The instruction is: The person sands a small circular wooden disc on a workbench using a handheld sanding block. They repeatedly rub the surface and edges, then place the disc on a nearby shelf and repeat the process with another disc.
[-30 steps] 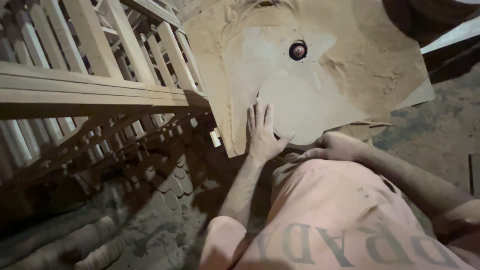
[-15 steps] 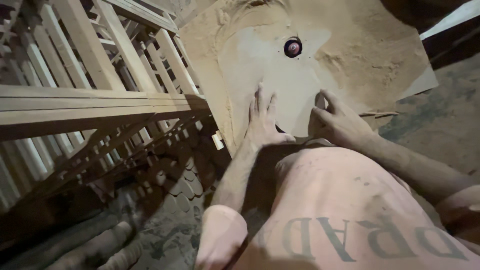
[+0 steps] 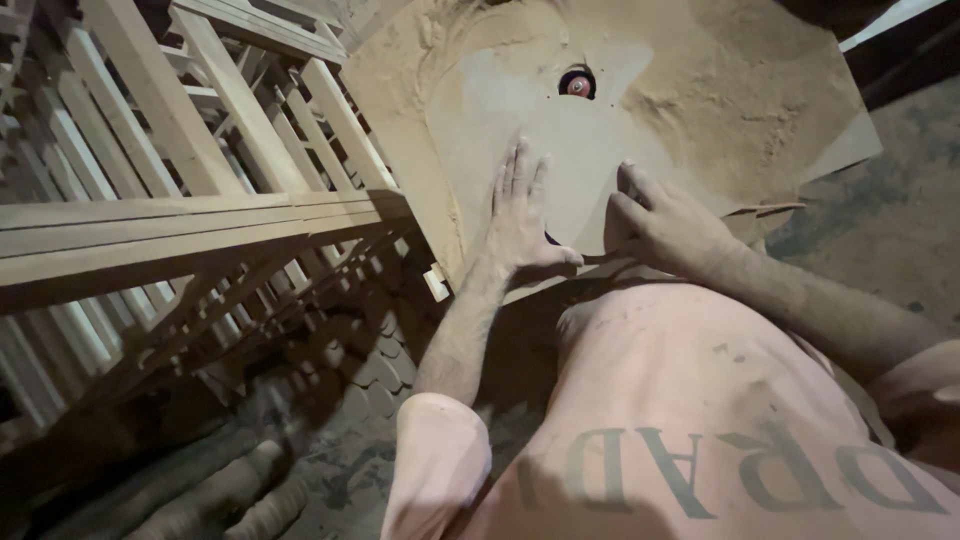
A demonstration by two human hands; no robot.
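Observation:
My left hand point(image 3: 520, 215) lies flat, fingers spread, on a sawdust-covered work board point(image 3: 470, 130). My right hand point(image 3: 662, 222) rests beside it with fingers bent, fingertips touching the same board. Neither hand holds anything. A round hole with a red cutter bit point(image 3: 578, 84) sits in the board just beyond my fingers. Heaps of sawdust point(image 3: 740, 90) ring the bare patch where my hands press.
Stacked pale wooden frames and slats point(image 3: 180, 200) crowd the left side, close to the board's edge. Turned wooden pieces point(image 3: 250, 490) lie on the dusty floor at lower left. Grey floor point(image 3: 880, 210) shows on the right.
My right hand rose from the board's near edge onto its surface beside the left. My left hand slid a little farther toward the hole.

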